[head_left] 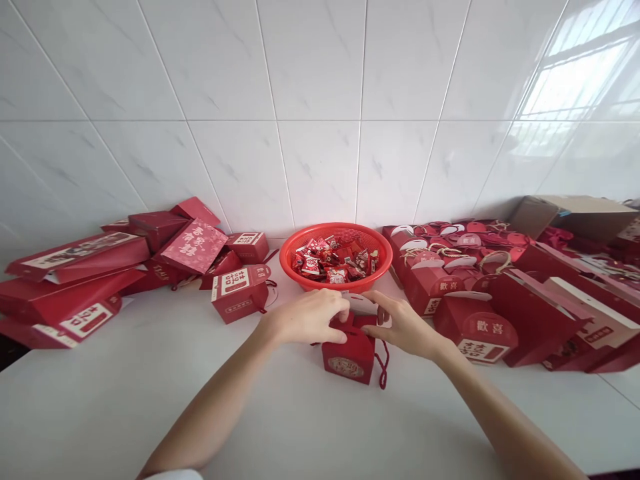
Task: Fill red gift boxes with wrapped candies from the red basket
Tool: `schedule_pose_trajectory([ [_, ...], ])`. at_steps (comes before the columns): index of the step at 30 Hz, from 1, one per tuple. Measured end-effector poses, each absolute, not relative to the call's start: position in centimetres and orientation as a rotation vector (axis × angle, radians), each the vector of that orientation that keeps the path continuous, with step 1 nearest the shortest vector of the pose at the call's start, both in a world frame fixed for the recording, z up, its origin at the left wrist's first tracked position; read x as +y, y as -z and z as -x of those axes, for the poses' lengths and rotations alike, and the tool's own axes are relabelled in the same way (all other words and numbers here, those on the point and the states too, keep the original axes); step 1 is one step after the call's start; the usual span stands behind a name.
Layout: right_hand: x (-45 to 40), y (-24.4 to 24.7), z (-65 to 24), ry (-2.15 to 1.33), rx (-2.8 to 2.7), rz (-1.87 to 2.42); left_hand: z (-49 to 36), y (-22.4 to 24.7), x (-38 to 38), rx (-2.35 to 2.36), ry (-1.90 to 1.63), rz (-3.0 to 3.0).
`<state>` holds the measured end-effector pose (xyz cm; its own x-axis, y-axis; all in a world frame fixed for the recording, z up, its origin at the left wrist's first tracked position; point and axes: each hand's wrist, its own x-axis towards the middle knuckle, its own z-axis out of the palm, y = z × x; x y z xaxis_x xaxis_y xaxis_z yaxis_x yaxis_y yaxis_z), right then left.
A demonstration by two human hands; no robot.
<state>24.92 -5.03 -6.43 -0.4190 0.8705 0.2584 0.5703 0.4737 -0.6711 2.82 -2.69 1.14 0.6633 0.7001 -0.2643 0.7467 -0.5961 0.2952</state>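
A small red candy box (349, 363) with a gold emblem on its front stands upright on the white table (280, 413). My left hand (309, 317) reaches over its top from the left, thumb and fingers gripping the upper part. From the right, my right hand (406, 325) pinches the box's raised back flap, its fingers curled behind it and the thumb in front. A dark red cord (383, 367) hangs in a loop off the box's right side. Just behind stands an orange-red plastic basket (286, 257) of wrapped candies (336, 261). My fingers partly cover the box's opening.
To the left lie piled red boxes (95, 253) and a single box (240, 292) on its side. Rows of boxes with handles (445, 267) fill the right, beside larger red bags (537, 317). A cardboard box (580, 217) sits at the back right, and a tiled wall (320, 120) rises behind.
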Motion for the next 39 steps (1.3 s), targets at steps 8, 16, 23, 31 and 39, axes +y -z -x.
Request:
schedule_pose_trajectory([
  [8,-5.3,9.0,-25.4,-0.679,-1.999,0.895,-2.7,-1.2,-3.0,1.324,0.147,-2.488],
  [16,-4.4,8.9,-27.1,-0.969,-1.859,1.259,-2.6,-0.7,-1.2,1.073,0.287,-2.311],
  [23,-4.5,8.6,-27.8,-1.660,-1.725,1.145,-2.5,-0.5,-0.6,1.051,0.310,-2.242],
  [31,-4.9,7.6,-27.7,-1.707,-1.301,0.714,-2.5,-0.7,-1.3,1.134,0.326,-2.263],
  [39,-5.3,5.5,-26.6,-1.587,-1.409,0.677,-1.9,-0.5,-0.4,1.026,0.284,-2.347],
])
